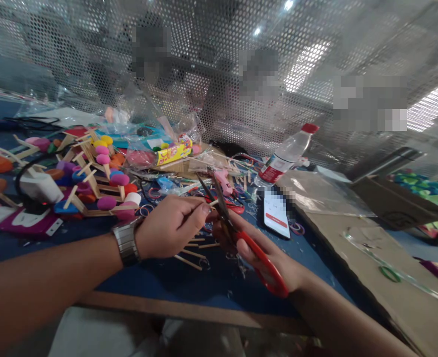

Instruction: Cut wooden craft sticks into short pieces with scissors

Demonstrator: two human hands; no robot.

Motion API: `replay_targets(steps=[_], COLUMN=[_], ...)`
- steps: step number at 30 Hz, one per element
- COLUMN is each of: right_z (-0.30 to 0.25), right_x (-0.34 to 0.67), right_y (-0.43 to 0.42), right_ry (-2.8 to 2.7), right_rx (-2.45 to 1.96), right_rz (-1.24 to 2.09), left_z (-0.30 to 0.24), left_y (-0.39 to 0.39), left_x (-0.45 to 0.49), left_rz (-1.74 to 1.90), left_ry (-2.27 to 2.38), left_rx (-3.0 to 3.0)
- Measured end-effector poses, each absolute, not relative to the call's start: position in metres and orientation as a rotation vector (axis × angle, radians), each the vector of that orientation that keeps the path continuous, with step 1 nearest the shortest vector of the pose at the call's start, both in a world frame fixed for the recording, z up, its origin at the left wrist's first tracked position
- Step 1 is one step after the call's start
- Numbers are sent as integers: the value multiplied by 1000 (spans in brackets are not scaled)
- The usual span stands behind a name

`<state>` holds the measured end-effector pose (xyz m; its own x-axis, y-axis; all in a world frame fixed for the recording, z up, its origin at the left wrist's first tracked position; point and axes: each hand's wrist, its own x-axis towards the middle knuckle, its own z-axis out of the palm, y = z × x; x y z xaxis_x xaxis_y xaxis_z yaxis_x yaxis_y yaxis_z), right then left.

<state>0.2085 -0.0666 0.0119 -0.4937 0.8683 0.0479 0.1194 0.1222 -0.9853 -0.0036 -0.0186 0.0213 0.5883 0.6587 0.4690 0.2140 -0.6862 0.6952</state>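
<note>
My left hand (172, 225), with a metal watch (126, 242) on the wrist, pinches a thin wooden stick (213, 202) between the blades of red-handled scissors (241, 233). My right hand (267, 255) is closed through the red handles, and the blades stand open around the stick's tip. Several loose wooden sticks (191, 254) lie on the blue table (189, 282) under both hands.
Stick-and-foam-ball models (95, 173) crowd the left. A phone (276, 213) and a tilted water bottle (283, 156) lie to the right, next to cardboard sheets (371, 248). Plastic bags of parts (166, 148) sit behind. People sit beyond a perforated screen (219, 59).
</note>
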Motion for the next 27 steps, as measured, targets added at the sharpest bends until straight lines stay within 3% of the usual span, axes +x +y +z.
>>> replay_targets(steps=[27], right_z=[8], right_x=[210], right_y=[-69], right_ry=[-1746], right_rx=[-1025], right_rz=[1407], left_z=[21], left_y=[-21], left_x=[-1], left_rz=[978], left_ry=[750], left_rx=[2235])
